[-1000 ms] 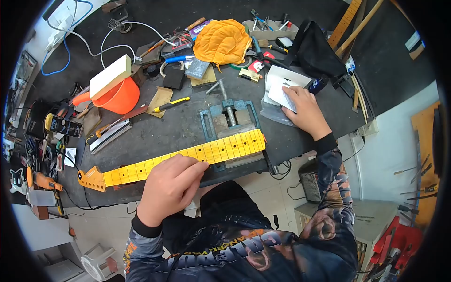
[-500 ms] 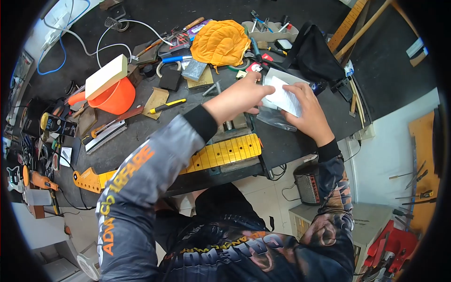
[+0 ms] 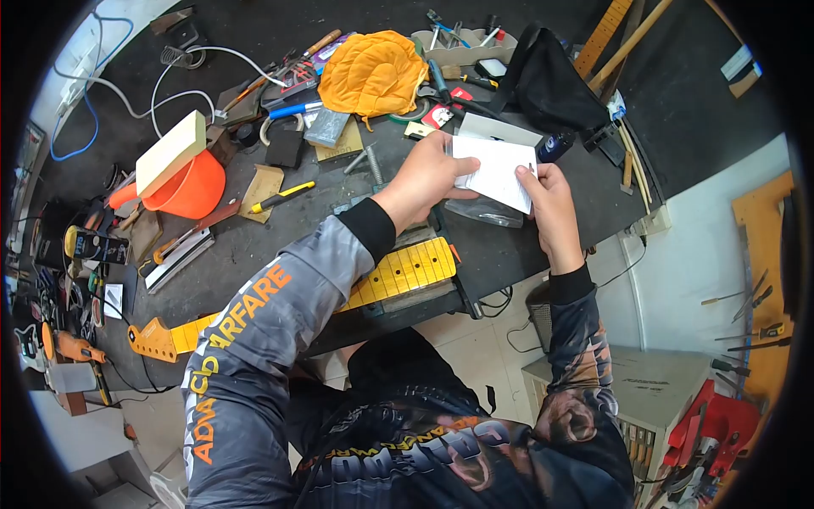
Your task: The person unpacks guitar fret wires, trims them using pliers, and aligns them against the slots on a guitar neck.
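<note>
Nearest the wearer, the left forearm crosses over the yellow guitar neck [image 3: 405, 273], which lies along the near side of the bench [image 3: 271, 246]; beyond it the left hand [image 3: 426, 176] and right hand [image 3: 552, 199], both partly closed, pinch the white paper [image 3: 496, 174] between thumbs and fingers; a clear plastic bag [image 3: 485, 212] lies just below the paper, and farther off sits an orange cloth [image 3: 373, 75]
</note>
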Tool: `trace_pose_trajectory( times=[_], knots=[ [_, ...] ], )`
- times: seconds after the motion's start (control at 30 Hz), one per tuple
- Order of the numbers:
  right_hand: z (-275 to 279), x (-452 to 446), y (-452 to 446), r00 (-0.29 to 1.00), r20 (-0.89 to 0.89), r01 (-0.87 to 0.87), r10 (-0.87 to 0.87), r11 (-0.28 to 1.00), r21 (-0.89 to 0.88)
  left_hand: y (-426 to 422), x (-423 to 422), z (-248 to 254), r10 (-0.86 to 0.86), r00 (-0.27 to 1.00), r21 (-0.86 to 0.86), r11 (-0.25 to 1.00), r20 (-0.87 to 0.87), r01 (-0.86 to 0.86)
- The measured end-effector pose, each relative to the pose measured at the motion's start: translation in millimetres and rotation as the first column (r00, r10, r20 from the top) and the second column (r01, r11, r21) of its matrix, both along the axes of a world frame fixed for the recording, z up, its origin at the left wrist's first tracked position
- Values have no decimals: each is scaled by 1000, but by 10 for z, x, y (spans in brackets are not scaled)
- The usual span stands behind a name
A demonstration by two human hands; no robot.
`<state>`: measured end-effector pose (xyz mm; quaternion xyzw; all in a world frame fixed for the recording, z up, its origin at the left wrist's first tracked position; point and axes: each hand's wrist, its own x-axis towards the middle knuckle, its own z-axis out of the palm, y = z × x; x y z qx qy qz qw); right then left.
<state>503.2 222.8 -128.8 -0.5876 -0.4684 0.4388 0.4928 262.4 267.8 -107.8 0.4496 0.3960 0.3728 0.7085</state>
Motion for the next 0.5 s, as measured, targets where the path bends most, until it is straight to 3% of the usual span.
trace_pose_trajectory(
  times=[0.07,0.17,0.23,0.4,0.5],
  knots=[
    [-1,-23,25,997,75,15,-19,998,57,-47,-5,-19,49,999,14,999,-12,-49],
    [44,57,32,994,114,2,0,1000,-15,-88,-15,-34,89,996,34,995,5,-90],
    [-40,137,62,998,69,-9,11,1000,-18,-102,-3,-29,115,991,-3,993,70,-115],
    [15,421,3,997,-76,27,-24,999,41,-145,-226,114,70,997,34,997,-42,-69],
    [210,634,-20,998,-49,36,-33,998,59,-250,-562,204,128,991,15,992,-34,-128]
  ],
)
